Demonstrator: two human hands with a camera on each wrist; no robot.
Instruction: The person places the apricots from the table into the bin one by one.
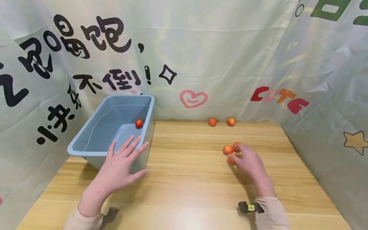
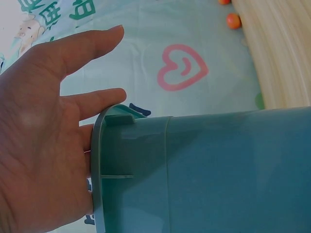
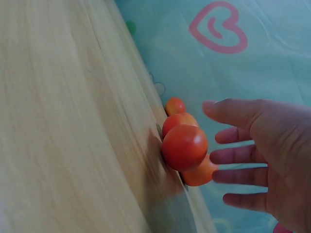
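Note:
A blue plastic bin [image 1: 89,153] stands at the left of the table, with one red tomato [image 1: 139,123] in its far right corner. My left hand [image 1: 119,169] rests at the bin's near rim, fingers straight and spread; in the left wrist view the fingers reach over the rim while the thumb stands away. My right hand [image 1: 250,162] is over a cluster of orange-red tomatoes [image 1: 228,149] on the right half of the table. In the right wrist view its fingers extend beside the front tomato [image 3: 184,147], thumb apart, not closed round any.
Two more tomatoes, a left one [image 1: 212,121] and a right one [image 1: 231,121], lie at the table's back edge by the curtain. Printed white cloth [image 1: 218,64] hangs behind and along both sides of the wooden table [image 1: 184,191].

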